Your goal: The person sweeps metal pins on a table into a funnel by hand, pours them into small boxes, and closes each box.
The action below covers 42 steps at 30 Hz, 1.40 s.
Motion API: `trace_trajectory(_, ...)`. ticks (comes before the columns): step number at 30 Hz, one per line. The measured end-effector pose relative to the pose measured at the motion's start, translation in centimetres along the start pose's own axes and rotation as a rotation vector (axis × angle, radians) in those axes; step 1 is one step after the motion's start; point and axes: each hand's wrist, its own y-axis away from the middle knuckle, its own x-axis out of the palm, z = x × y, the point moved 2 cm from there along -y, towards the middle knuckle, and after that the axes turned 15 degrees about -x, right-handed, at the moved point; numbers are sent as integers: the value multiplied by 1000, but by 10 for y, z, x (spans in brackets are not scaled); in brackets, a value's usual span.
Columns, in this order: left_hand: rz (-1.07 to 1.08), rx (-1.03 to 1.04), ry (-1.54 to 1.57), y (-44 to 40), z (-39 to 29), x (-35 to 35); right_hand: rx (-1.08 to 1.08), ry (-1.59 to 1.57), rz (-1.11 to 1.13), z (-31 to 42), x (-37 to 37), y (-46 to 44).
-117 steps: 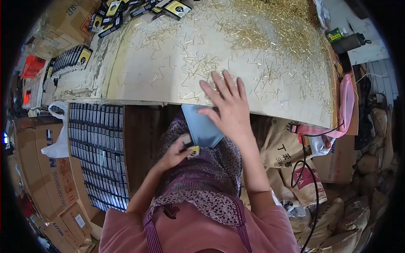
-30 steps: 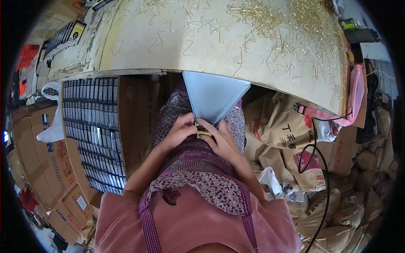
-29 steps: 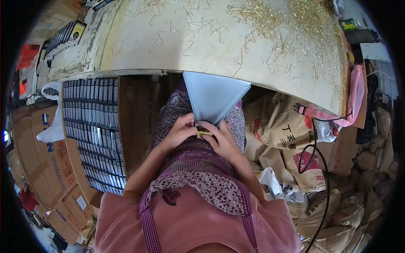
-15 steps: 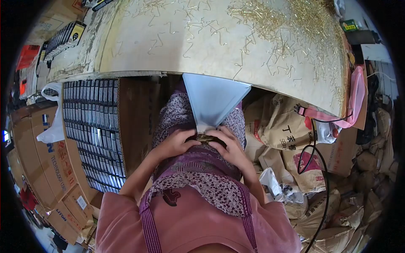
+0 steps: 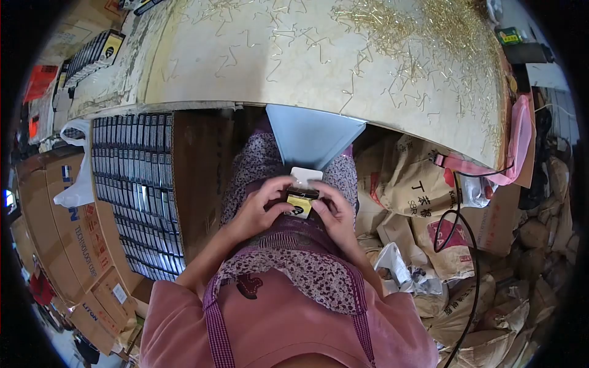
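A small black and yellow box (image 5: 300, 205) is held upright over the lap, with its white flap (image 5: 307, 176) raised at the far side. On its left side my left hand (image 5: 265, 207) grips it between thumb and fingers. My right hand (image 5: 333, 211) holds the right side, its fingertips blurred near the top. Just beyond the box, a blue-grey chute (image 5: 314, 136) hangs from the table edge and narrows toward it. Thin bent golden wire pieces (image 5: 399, 37) lie scattered and heaped on the pale table (image 5: 215, 83).
At the left, a carton holds rows of packed black boxes (image 5: 132, 165), beside a white plastic bag (image 5: 78, 178). More black and yellow boxes (image 5: 95, 56) stand at the upper left. Brown paper sacks (image 5: 417, 184), a pink strap (image 5: 518, 141) and a black cable (image 5: 475, 288) are at the right.
Both hands have drawn the box from the chute's lower end toward the body. Its yellow face and raised white flap now show. Earlier, my right hand was on the table among the wires.
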Motion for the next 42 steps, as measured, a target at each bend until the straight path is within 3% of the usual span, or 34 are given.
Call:
trace_trajectory(6,132,-11,-315,1,-2,-5,-161,-6,48,-4,-2,0)
trace_trajectory(11,67,21,-176,3,-7,-3,5,-6,-58,3,-2,2)
trace_trajectory(15,-63,96,-300,0,-14,-4,-433,319,-48,2,1,-9)
trace_trajectory(16,-63,102,-303,-2,-14,-5,-440,320,-50,2,1,-11)
trace_trajectory(20,-94,67,-227,1,-7,-4,-332,268,87,10,1,-11)
trace_trajectory(26,-58,124,-78,0,1,-5,-232,197,120,4,1,-4)
trace_trajectory(31,120,92,-328,-2,-6,-11,-216,191,202,-3,4,-2)
trace_trajectory(36,119,284,-555,-5,-9,-10,-263,239,-64,1,8,-9)
trace_trajectory(40,-22,15,-7,-4,-6,-5,-133,33,-228,0,10,-6)
trace_trajectory(42,-14,29,-31,-3,-7,-5,-71,53,-168,1,7,-4)
